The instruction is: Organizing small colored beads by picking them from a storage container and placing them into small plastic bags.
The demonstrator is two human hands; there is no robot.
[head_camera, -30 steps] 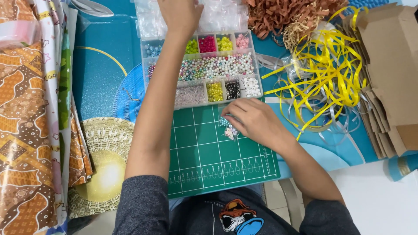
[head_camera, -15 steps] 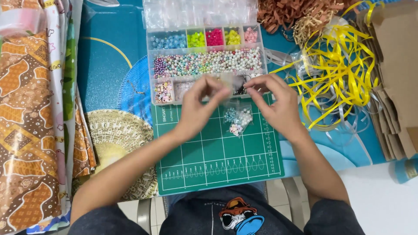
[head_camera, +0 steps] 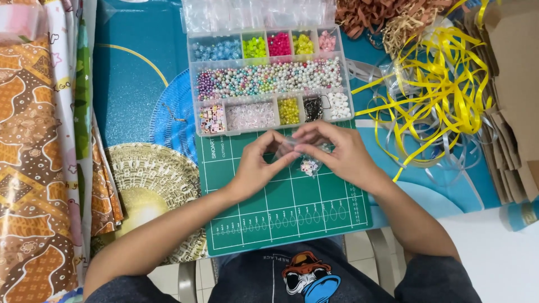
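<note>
A clear plastic compartment box point(head_camera: 269, 76) sits at the top of a green gridded cutting mat point(head_camera: 281, 207); its upper row holds blue, green, pink, yellow and pale pink beads, its long middle tray mixed pastel pearls, its lower row lettered, clear, yellow, dark and white pieces. A tangle of yellow and silver ribbon point(head_camera: 435, 92) spreads to the right of the box, with brown shredded paper point(head_camera: 373, 17) above it and flat brown cardboard pieces point(head_camera: 514, 95) at the far right. A teal patterned table covering point(head_camera: 132, 84) lies underneath. Orange patterned wrapping sheets point(head_camera: 33, 157) are stacked along the left edge.
</note>
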